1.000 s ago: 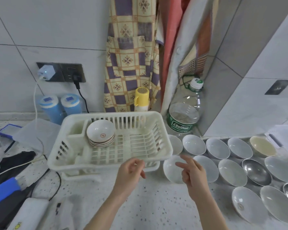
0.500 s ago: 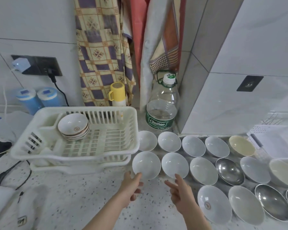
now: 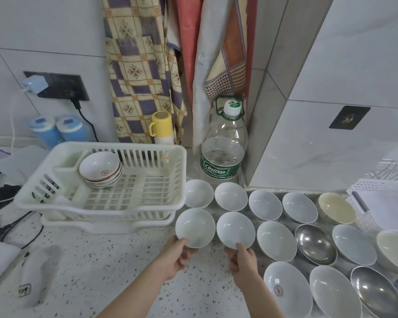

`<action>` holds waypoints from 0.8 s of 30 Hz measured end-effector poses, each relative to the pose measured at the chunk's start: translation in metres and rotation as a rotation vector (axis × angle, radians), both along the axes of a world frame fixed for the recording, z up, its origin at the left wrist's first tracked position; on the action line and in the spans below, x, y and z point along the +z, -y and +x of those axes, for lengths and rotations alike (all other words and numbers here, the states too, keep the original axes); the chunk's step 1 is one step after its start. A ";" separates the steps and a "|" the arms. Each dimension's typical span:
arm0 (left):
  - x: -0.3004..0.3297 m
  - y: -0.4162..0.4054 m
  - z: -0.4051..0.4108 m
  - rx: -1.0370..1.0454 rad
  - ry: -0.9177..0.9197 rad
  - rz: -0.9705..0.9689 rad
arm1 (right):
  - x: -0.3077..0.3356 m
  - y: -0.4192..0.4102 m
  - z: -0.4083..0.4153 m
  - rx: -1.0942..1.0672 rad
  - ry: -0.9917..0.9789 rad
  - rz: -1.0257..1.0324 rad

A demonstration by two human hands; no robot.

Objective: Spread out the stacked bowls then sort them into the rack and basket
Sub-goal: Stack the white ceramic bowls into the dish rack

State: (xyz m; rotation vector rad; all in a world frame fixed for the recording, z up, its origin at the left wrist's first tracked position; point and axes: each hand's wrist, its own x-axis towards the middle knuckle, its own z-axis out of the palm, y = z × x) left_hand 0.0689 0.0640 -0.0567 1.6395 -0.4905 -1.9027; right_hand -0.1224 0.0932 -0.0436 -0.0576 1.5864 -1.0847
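Observation:
Several white, cream and steel bowls lie spread in rows on the speckled counter. My left hand pinches the near rim of a small white bowl just right of the rack. My right hand pinches the near rim of the white bowl beside it. Both bowls look to be resting on the counter. The white plastic dish rack at left holds a tilted stack of small white bowls with a brown logo. A white basket shows at the right edge.
A large Cestbon water bottle and a yellow cup stand against the wall behind the bowls. Two blue canisters, a wall socket with plugs, cables and a cloth occupy the left. Hanging cloths cover the wall.
Both hands have reached forward from in front of the rack and taken the near rims of the two front-left white bowls. The view has swung right and down.

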 end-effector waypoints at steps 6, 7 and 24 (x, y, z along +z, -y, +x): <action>0.005 -0.010 0.006 -0.011 -0.013 -0.031 | 0.002 -0.005 -0.001 -0.052 -0.058 0.023; 0.006 -0.013 0.009 -0.026 -0.014 -0.032 | 0.003 -0.007 0.000 -0.061 -0.058 0.021; 0.090 -0.014 0.080 -0.377 -0.171 -0.287 | 0.072 -0.005 0.052 -0.216 -0.037 -0.264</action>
